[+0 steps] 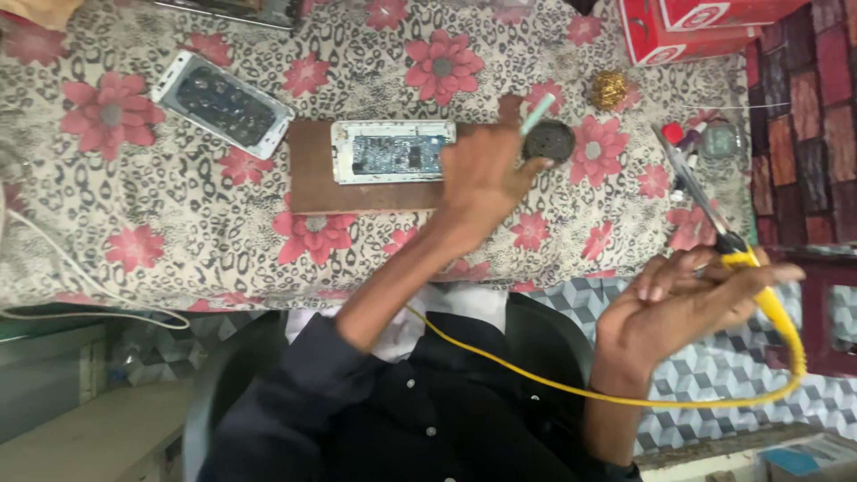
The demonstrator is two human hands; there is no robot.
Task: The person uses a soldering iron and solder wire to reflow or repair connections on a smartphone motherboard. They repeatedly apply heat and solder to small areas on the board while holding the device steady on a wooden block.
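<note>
Holding soldering iron (714,223), right hand (678,303) had grip clamped on yellow handle at 4 o'clock; tip pointed 11 o'clock, long axis diagonal. Left hand (482,178) pinched pale stick (537,113) beside opened phone (390,151) on brown board (357,192), desk (134,232) centre. Phone back already off, circuit exposed; iron well apart from board.

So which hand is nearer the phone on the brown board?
Left. The left hand, gripping a teal stick, is at the phone's right end; the right hand holds a yellow tool off the table.
</note>
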